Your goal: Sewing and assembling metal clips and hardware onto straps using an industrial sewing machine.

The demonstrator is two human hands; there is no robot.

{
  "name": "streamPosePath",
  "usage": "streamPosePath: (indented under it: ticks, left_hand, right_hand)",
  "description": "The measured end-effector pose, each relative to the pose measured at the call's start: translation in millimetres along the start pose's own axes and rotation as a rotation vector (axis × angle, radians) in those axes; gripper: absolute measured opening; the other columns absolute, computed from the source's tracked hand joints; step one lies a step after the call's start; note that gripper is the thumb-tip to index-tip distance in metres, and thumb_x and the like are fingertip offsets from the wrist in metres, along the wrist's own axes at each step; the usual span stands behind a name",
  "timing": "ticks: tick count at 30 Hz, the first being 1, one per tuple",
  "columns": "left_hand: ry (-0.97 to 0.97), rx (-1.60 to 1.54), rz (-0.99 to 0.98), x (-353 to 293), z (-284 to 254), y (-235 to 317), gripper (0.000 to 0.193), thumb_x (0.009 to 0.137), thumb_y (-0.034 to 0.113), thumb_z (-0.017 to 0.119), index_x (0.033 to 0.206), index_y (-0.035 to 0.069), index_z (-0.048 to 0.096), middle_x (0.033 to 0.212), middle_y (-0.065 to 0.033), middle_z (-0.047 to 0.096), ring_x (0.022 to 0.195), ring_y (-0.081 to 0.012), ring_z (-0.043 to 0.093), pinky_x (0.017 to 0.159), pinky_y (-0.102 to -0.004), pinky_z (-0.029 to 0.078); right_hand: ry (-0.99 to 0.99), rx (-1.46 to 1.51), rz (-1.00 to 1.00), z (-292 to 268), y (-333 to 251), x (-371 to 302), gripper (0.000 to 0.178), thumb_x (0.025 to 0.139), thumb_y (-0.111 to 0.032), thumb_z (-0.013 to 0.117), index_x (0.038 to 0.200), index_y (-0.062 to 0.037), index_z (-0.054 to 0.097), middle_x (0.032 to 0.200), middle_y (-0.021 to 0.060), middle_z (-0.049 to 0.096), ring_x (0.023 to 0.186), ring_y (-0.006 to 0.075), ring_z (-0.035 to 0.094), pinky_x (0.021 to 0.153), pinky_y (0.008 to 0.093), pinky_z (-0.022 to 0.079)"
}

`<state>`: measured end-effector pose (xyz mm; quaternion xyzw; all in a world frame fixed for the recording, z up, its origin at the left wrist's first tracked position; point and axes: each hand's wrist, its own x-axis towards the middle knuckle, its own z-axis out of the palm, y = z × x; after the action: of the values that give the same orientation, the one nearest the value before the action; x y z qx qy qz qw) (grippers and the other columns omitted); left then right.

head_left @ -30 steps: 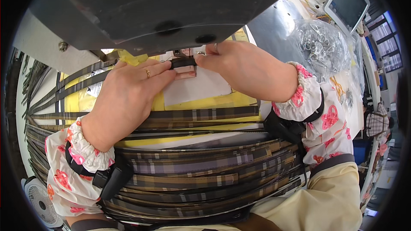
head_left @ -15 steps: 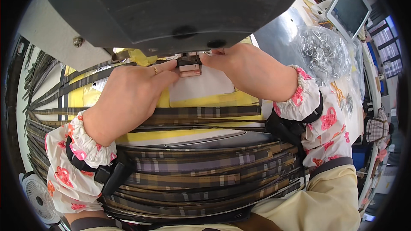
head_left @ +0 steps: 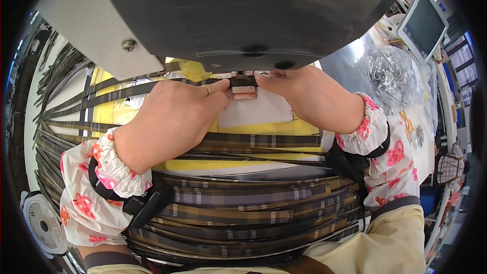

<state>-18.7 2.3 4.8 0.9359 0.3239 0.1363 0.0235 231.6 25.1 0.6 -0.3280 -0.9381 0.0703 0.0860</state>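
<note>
Under the dark head of a sewing machine (head_left: pixel 228 20), my two hands meet at the needle area from either side. My left hand (head_left: pixel 170 119), with a ring on one finger, is closed and presses a dark plaid strap (head_left: pixel 119 93) that runs in from the left. Its fingertips end beside a small dark part (head_left: pixel 243 81) above a pinkish block (head_left: pixel 244 93). On the other side my right hand (head_left: pixel 322 99) is closed, thumb and fingers together at that same spot. What those fingers pinch is hidden by the hand and the machine head.
Many plaid straps (head_left: pixel 243 215) lie in rows before me and fan out at the left. Yellow tape (head_left: pixel 264 128) borders a white plate. A clear bag of metal clasps (head_left: pixel 390 73) and a screen (head_left: pixel 423 25) stand at the right; a small white fan (head_left: pixel 44 223) at lower left.
The whole view has shifted, so machine, straps and hands all appear farther right and slightly lower. Both hands keep their places at the needle area, with little change in their grip.
</note>
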Motion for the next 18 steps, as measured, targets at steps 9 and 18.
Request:
streamPosePath:
  ticks: [9,18]
  left_hand:
    - [0.034,0.098,0.070,-4.0,7.6,4.0,0.019,0.077,0.010,0.060,0.093,-0.002,0.061,0.108,-0.0171,0.066,0.065,-0.0284,0.066,0.056,-0.0373,0.053]
    - [0.038,0.145,0.022,1.9,24.9,13.1,0.010,0.066,0.017,0.064,0.063,0.008,0.067,0.065,-0.0097,0.066,0.065,-0.0284,0.067,0.054,-0.0399,0.050]
  right_hand:
    - [0.121,-0.031,-0.082,3.3,3.4,-6.5,0.038,0.076,-0.003,0.059,0.113,-0.0049,0.064,0.090,0.0191,0.067,0.073,0.0334,0.066,0.064,0.0368,0.053]
    - [0.091,0.125,-0.058,3.0,-1.0,-3.8,0.027,0.077,0.009,0.048,0.100,0.0031,0.061,0.088,0.0209,0.055,0.078,0.0392,0.057,0.065,0.0392,0.044]
